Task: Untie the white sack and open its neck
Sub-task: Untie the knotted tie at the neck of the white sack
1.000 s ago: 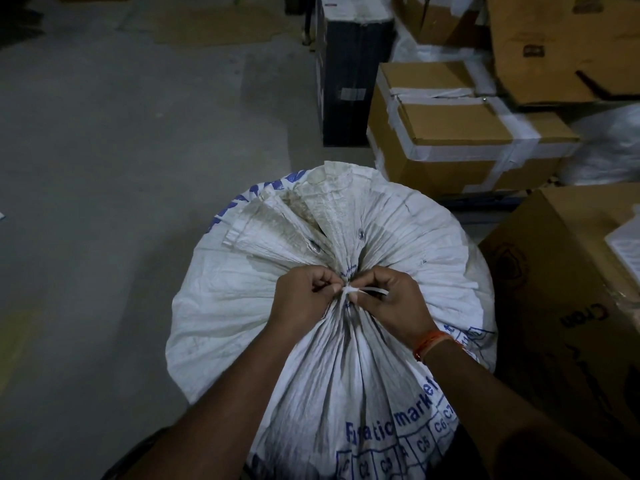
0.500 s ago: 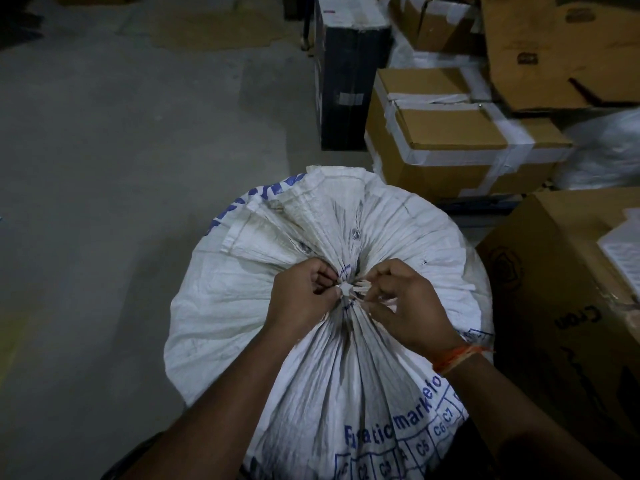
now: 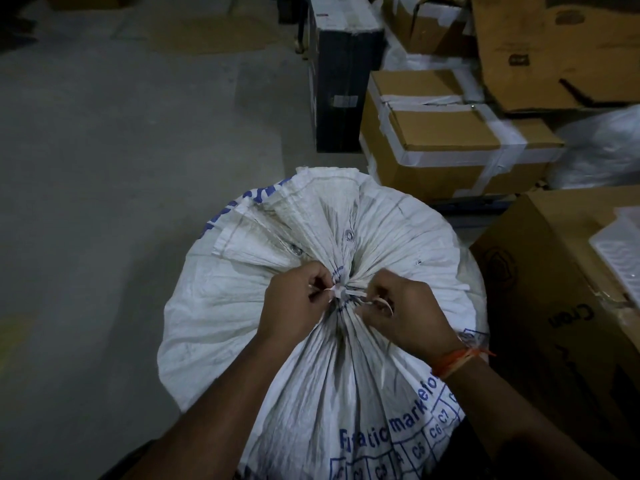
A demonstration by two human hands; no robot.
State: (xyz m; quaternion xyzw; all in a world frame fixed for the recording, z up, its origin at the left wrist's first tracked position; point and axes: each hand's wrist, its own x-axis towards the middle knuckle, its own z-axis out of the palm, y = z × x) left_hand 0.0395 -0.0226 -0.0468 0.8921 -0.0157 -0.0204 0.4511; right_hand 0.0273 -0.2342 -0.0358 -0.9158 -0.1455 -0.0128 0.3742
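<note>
A full white woven sack (image 3: 221, 306) with blue print stands on the floor in front of me, its neck gathered into tight pleats. A thin white tie (image 3: 337, 289) is knotted around the gathered neck at the centre. My left hand (image 3: 294, 303) pinches one end of the tie on the left of the knot. My right hand (image 3: 401, 311) pinches the other end on the right, and a loose strand curls out past its fingers. The flared sack mouth fans out beyond the knot, with two metal eyelets showing.
Taped cardboard boxes (image 3: 450, 140) stack close behind and to the right of the sack. A tall dark box (image 3: 343, 71) stands behind it. A large brown carton (image 3: 561, 306) sits right beside the sack. Bare grey concrete floor (image 3: 121, 168) stretches to the left.
Both hands have drawn apart from the knot, pulling the tie ends sideways. The right hand has shifted right with a strand now trailing from it.
</note>
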